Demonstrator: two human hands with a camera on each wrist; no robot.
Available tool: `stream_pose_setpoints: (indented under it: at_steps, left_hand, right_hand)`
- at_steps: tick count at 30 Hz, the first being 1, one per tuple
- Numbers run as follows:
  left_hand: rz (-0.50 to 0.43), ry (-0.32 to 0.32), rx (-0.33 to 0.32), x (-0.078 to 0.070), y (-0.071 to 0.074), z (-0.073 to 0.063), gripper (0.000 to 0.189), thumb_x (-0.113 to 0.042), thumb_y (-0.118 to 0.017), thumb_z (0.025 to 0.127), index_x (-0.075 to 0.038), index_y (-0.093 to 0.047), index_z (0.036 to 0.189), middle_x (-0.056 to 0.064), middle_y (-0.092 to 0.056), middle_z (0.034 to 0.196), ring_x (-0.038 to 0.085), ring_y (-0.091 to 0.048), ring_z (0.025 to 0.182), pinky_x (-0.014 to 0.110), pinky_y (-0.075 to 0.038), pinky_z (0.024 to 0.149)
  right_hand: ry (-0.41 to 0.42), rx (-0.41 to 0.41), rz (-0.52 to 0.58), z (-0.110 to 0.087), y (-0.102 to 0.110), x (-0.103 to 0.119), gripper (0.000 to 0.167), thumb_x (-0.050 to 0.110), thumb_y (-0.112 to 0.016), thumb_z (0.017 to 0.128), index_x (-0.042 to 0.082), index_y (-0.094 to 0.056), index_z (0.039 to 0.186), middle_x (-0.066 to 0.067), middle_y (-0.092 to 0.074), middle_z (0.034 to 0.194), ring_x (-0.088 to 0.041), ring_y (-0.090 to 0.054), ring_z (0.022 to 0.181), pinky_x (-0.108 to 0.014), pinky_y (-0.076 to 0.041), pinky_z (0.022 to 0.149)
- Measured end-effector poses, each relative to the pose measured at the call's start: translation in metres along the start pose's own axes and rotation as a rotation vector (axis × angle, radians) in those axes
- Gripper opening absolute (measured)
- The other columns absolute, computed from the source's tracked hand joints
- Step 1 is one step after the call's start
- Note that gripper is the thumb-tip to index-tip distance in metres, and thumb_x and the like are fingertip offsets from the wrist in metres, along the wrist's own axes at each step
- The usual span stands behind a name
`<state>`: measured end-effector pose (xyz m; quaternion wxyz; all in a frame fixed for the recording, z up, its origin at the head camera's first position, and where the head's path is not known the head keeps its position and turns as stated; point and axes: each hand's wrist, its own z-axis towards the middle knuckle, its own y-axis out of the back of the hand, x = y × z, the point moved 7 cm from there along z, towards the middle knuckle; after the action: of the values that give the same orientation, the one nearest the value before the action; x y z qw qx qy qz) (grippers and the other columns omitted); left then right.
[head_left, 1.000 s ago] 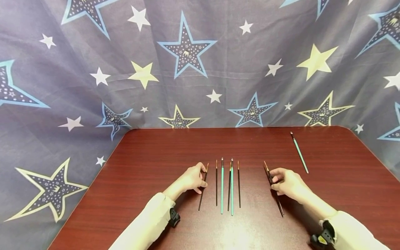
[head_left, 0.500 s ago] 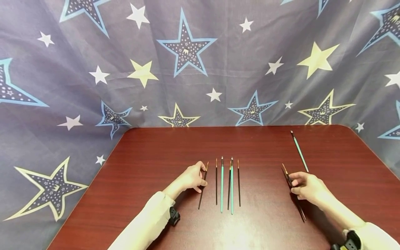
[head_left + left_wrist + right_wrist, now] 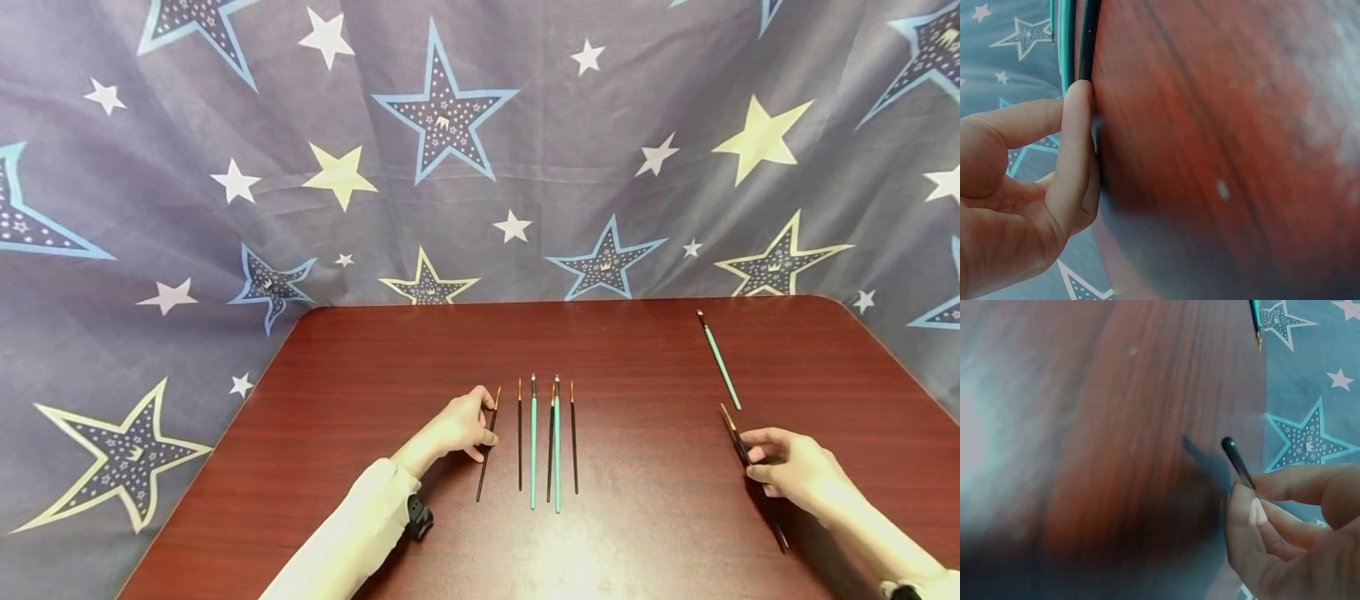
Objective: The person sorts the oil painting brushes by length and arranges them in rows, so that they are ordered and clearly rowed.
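In the head view, my left hand [image 3: 459, 425] rests on the table with its thumb and fingers at a thin black paintbrush [image 3: 483, 467], which leans slightly. The left wrist view shows the thumb [image 3: 1075, 131] against that dark handle, with the other fingers partly hidden behind. My right hand [image 3: 802, 471] pinches another black paintbrush [image 3: 738, 446] between thumb and fingers, tilted, over the right of the table. Its round handle end [image 3: 1230, 447] points towards the camera in the right wrist view. Beside the left hand lie teal paintbrushes [image 3: 533, 450] and black ones [image 3: 520, 442] in an upright row.
A lone teal paintbrush [image 3: 722, 367] lies at the back right, beyond the right hand. The reddish-brown wooden table [image 3: 390, 358] ends at a grey star-patterned cloth [image 3: 465, 225] behind and on both sides. Glare marks the table's front middle.
My right hand has moved right and nearer the front, away from the row, carrying the black paintbrush. The left hand and the row of paintbrushes stay where they were.
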<state>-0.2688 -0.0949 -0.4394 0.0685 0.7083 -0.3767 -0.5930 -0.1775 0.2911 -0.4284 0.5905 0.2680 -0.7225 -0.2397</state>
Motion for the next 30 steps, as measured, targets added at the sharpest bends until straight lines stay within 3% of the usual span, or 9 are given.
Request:
stream_pose_setpoints:
  at_steps: [7, 19, 26, 30]
  left_hand:
    - [-0.006, 0.0, -0.001, -0.002, 0.002, -0.001, 0.044, 0.008, -0.068, 0.073, 0.001, -0.041, 0.107, 0.01, -0.043, 0.076, 0.016, -0.054, 0.044, 0.03, -0.057, 0.044]
    - [-0.02, 0.007, -0.003, 0.0, 0.0, -0.001, 0.044, 0.009, -0.068, 0.072, 0.001, -0.041, 0.106, 0.01, -0.042, 0.076, 0.016, -0.054, 0.043, 0.03, -0.057, 0.044]
    - [-0.021, 0.007, 0.001, -0.001, 0.0, 0.001, 0.044, 0.009, -0.068, 0.073, 0.0, -0.041, 0.107, 0.011, -0.043, 0.076, 0.016, -0.054, 0.044, 0.03, -0.058, 0.044]
    - [-0.022, 0.016, 0.004, -0.001, 0.0, 0.001, 0.045, 0.01, -0.068, 0.072, 0.0, -0.041, 0.107, 0.011, -0.043, 0.076, 0.016, -0.054, 0.046, 0.031, -0.058, 0.045]
  right_hand:
    - [-0.004, -0.023, -0.025, -0.004, 0.009, -0.013, 0.042, 0.003, -0.061, 0.081, -0.012, -0.049, 0.119, -0.01, -0.061, 0.09, -0.003, -0.055, 0.063, -0.023, -0.056, 0.052]
    - [0.04, -0.089, -0.205, -0.006, 0.014, -0.018, 0.04, 0.008, -0.065, 0.076, -0.005, -0.056, 0.113, -0.009, -0.065, 0.087, -0.007, -0.055, 0.053, -0.02, -0.05, 0.047]
    - [0.089, -0.139, -0.343, -0.005, 0.018, -0.014, 0.039, 0.015, -0.068, 0.073, 0.001, -0.06, 0.108, -0.003, -0.066, 0.082, -0.003, -0.053, 0.052, -0.023, -0.037, 0.056]
    - [0.095, -0.146, -0.359, -0.004, 0.018, -0.015, 0.038, 0.017, -0.069, 0.072, 0.003, -0.061, 0.106, 0.001, -0.064, 0.079, -0.001, -0.05, 0.057, -0.025, -0.037, 0.057]
